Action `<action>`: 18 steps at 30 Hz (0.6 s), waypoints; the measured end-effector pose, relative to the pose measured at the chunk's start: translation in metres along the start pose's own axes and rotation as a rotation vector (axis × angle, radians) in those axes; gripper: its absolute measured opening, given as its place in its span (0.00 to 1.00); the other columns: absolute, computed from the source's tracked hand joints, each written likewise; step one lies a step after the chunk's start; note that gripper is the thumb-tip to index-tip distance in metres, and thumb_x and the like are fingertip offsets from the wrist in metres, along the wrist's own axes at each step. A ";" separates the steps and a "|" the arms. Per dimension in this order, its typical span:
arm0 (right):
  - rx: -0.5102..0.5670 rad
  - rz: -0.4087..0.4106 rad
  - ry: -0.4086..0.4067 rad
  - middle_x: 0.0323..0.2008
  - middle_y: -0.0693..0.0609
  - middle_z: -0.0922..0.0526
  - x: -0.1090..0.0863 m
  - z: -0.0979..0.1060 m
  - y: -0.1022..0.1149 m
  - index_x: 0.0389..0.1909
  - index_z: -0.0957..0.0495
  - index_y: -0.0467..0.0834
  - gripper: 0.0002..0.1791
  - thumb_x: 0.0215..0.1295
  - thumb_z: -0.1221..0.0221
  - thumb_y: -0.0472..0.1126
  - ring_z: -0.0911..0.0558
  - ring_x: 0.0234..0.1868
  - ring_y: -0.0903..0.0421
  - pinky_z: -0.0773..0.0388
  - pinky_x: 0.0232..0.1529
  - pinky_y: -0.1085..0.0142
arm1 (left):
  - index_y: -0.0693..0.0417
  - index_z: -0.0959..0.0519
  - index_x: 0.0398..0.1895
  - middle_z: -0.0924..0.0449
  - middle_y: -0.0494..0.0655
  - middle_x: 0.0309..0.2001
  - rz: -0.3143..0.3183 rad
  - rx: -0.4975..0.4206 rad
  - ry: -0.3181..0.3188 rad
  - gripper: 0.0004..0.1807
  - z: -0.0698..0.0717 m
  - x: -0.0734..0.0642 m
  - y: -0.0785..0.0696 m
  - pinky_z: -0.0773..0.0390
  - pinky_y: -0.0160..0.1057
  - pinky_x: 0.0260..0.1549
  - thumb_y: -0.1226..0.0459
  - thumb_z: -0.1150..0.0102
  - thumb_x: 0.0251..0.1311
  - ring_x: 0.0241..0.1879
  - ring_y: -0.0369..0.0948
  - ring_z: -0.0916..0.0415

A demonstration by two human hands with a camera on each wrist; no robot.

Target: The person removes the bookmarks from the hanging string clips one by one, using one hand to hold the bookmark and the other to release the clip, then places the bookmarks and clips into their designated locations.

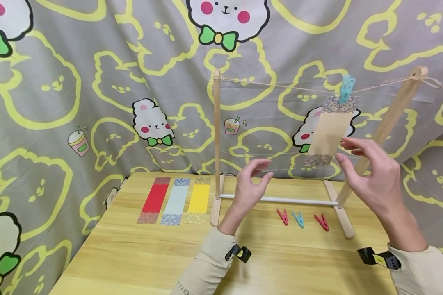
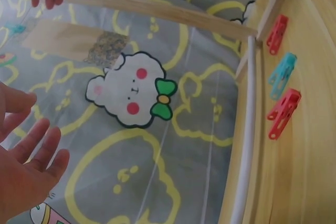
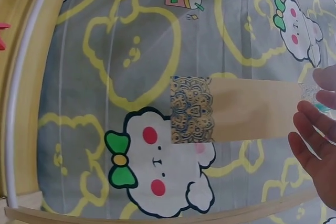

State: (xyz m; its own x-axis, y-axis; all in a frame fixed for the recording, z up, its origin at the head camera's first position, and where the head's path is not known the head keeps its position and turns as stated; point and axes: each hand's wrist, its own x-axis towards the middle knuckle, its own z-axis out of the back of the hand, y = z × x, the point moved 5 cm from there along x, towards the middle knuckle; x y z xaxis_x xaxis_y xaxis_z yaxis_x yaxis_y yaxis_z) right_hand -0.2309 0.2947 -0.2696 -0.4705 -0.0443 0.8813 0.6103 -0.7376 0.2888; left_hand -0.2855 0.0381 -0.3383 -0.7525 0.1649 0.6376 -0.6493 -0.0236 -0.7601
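Note:
A beige paper strip with patterned ends (image 1: 328, 133) hangs from a string (image 1: 280, 85), held at its top by a blue clothespin (image 1: 347, 88). My right hand (image 1: 374, 176) is beside the strip's lower right edge, thumb and fingers apart with nothing between them. To the left of the strip my left hand (image 1: 252, 184) is raised over the stand's white rod (image 1: 280, 200), its fingers loosely bent and holding nothing. In the right wrist view the patterned lower end of the strip (image 3: 191, 109) shows in full.
Red (image 1: 155, 200), pale blue (image 1: 176, 201) and yellow (image 1: 198, 200) strips lie in a row at the table's left. Two red clothespins (image 1: 321, 222) and a blue one (image 1: 298, 219) lie before the rod. A wooden stand (image 1: 217, 135) bears the string; a patterned curtain (image 1: 107, 90) hangs behind.

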 end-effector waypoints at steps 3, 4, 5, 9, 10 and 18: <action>0.000 0.025 -0.011 0.44 0.39 0.13 0.004 0.002 0.002 0.55 0.16 0.37 0.20 0.63 0.32 0.38 0.21 0.50 0.70 0.28 0.56 0.77 | 0.70 0.20 0.52 0.17 0.63 0.49 -0.011 0.002 0.004 0.15 -0.003 0.001 -0.004 0.19 0.49 0.56 0.78 0.36 0.61 0.52 0.57 0.19; -0.002 0.031 -0.013 0.44 0.38 0.13 0.006 0.003 0.003 0.54 0.16 0.36 0.20 0.63 0.33 0.38 0.22 0.50 0.71 0.28 0.56 0.77 | 0.70 0.20 0.52 0.17 0.63 0.49 -0.016 0.004 0.007 0.15 -0.004 0.002 -0.004 0.19 0.48 0.56 0.78 0.36 0.61 0.51 0.57 0.19; -0.007 0.036 -0.013 0.45 0.38 0.13 0.007 0.003 0.004 0.54 0.16 0.36 0.20 0.63 0.33 0.39 0.22 0.50 0.71 0.29 0.56 0.77 | 0.70 0.20 0.52 0.17 0.63 0.49 -0.020 0.003 0.010 0.15 -0.005 0.003 -0.004 0.19 0.48 0.56 0.78 0.36 0.61 0.51 0.57 0.19; -0.033 0.064 -0.012 0.47 0.37 0.14 0.015 0.006 0.009 0.53 0.16 0.33 0.21 0.63 0.34 0.42 0.24 0.51 0.71 0.31 0.57 0.79 | 0.69 0.20 0.53 0.17 0.63 0.49 -0.029 -0.001 0.006 0.16 -0.011 0.007 0.004 0.19 0.49 0.56 0.78 0.36 0.61 0.52 0.57 0.19; -0.041 0.069 -0.012 0.47 0.36 0.15 0.017 0.007 0.010 0.53 0.16 0.33 0.22 0.64 0.34 0.43 0.25 0.50 0.71 0.31 0.57 0.79 | 0.69 0.20 0.53 0.17 0.62 0.50 -0.028 -0.006 0.001 0.16 -0.013 0.008 0.009 0.19 0.49 0.56 0.78 0.36 0.61 0.52 0.57 0.19; -0.087 0.101 -0.013 0.47 0.35 0.15 0.030 0.017 0.012 0.52 0.16 0.33 0.22 0.64 0.36 0.44 0.22 0.50 0.61 0.33 0.58 0.80 | 0.58 0.18 0.55 0.16 0.50 0.52 0.012 -0.001 -0.024 0.17 -0.023 0.019 0.027 0.20 0.43 0.57 0.71 0.33 0.63 0.53 0.46 0.19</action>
State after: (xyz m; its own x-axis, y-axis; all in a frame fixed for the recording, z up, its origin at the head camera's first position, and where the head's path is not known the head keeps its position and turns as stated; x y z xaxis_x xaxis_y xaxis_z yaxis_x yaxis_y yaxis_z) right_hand -0.2269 0.2958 -0.2339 -0.4004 -0.1130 0.9094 0.5963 -0.7856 0.1649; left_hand -0.3147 0.0634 -0.3502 -0.7625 0.1413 0.6314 -0.6403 -0.0248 -0.7677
